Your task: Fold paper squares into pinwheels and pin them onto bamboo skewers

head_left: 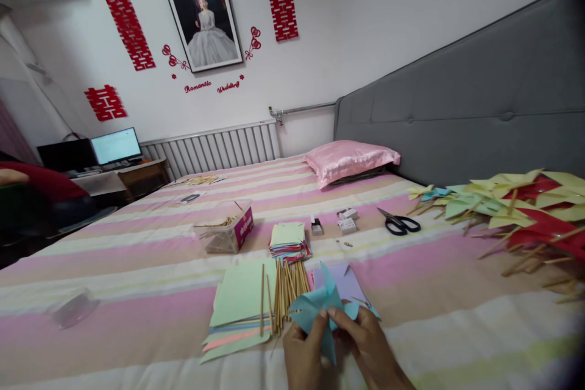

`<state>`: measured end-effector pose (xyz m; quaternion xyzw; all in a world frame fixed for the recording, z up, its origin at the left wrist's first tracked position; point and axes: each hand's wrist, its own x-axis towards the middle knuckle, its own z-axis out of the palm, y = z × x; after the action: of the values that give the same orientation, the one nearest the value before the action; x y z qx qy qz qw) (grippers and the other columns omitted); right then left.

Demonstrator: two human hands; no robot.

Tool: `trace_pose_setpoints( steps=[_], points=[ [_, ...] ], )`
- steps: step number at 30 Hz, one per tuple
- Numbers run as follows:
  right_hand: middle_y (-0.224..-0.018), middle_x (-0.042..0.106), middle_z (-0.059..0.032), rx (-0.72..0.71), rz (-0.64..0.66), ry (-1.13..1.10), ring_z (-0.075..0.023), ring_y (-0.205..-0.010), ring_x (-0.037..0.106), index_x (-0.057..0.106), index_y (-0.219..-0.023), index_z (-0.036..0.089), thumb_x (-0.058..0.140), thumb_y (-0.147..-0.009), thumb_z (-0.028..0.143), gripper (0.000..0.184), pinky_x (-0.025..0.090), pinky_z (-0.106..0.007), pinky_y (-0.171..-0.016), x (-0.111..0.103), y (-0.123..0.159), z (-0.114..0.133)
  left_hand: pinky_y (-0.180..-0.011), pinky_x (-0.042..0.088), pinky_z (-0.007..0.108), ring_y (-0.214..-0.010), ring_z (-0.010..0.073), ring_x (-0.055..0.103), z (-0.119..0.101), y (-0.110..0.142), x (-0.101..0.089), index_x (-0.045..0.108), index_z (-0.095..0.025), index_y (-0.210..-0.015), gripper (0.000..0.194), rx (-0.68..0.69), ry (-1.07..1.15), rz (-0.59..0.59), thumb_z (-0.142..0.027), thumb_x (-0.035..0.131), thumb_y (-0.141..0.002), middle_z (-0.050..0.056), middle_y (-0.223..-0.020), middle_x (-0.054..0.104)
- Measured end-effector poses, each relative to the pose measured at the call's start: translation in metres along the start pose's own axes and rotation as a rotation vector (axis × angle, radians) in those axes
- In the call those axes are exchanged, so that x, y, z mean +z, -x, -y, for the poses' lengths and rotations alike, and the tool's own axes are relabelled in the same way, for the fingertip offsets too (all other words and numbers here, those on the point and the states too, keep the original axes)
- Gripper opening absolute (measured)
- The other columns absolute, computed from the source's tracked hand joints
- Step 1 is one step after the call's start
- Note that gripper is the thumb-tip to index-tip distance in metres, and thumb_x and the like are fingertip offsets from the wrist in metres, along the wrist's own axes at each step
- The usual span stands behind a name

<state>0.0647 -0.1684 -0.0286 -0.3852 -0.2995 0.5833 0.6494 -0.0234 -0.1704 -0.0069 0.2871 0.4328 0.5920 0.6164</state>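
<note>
A blue paper pinwheel point(322, 304) with folded blades is pinched between my two hands above the bed. My left hand point(304, 347) grips it near the centre from the left, thumb on top. From the right, my right hand point(365, 341) holds it with the thumb close to the other thumb. Just beyond lie wooden sticks point(291, 283) in a row, between a fanned pile of pale green and coloured paper point(242, 295) and some purple paper point(345, 283). Whether a pin sits at the pinwheel's centre is hidden by my thumbs.
Black-handled scissors point(397, 223), small boxes point(347, 225), a stack of small paper squares point(287, 237) and a plastic box of sticks point(233, 231) lie farther back. Finished pinwheels point(525, 207) heap at right. A clear lid point(75, 308) is at left; a pink pillow point(350, 158) sits behind.
</note>
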Motion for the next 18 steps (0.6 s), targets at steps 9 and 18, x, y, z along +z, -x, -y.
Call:
trace_pose_setpoints(
  steps=[9,18],
  points=[
    [-0.052,0.055,0.0034,0.108,0.077,0.003,-0.0128,-0.049,0.05,0.057,-0.062,0.016,0.066,-0.061,0.028,0.015,0.042,-0.026,-0.051,-0.008,0.002,0.027,-0.036,0.032,0.016,-0.038,0.0076,0.048,-0.01,-0.001,-0.008,0.071,-0.012,-0.071,0.04,-0.086,-0.079,0.093,-0.042,0.08,-0.046,-0.001,-0.045,0.057],
    [-0.043,0.042,0.0075,0.124,0.188,0.198,-0.0065,-0.04,0.036,0.05,-0.052,0.016,0.068,-0.049,0.026,0.021,0.029,-0.021,-0.041,-0.015,-0.004,0.022,-0.045,0.036,0.021,-0.043,0.0098,0.047,-0.015,-0.003,-0.015,0.065,-0.012,-0.051,0.024,0.017,-0.313,0.13,-0.033,0.077,-0.048,0.001,-0.045,0.061]
  ],
)
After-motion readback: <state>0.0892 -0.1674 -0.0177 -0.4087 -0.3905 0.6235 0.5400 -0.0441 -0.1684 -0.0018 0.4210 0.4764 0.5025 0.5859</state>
